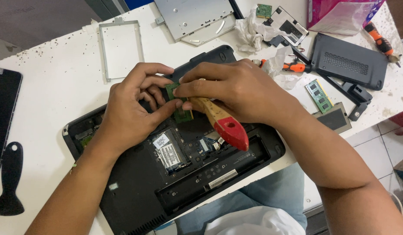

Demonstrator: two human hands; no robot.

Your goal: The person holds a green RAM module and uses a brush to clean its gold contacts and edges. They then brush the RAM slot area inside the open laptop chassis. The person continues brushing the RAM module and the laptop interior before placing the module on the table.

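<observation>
Green RAM stick (172,90) pinched betw. both hands' fingers (160,82), right hand (236,89) w/ brush (223,122) over laptop (136,191).

Bright, even light from overhead fills the scene, so the white, speckled tabletop (58,82) looks almost washed out towards its far left corner, and the two hands cast only soft, short shadows onto the black, opened laptop underside (140,191). A pale sheen lies on the flat grey metal drive casing (190,17) at the far edge and on the glossy red tip of the wooden handle (232,130). Focus is sharp at the centre; the near forearms are slightly soft, and straight edges bow a little near the frame's corners.
</observation>
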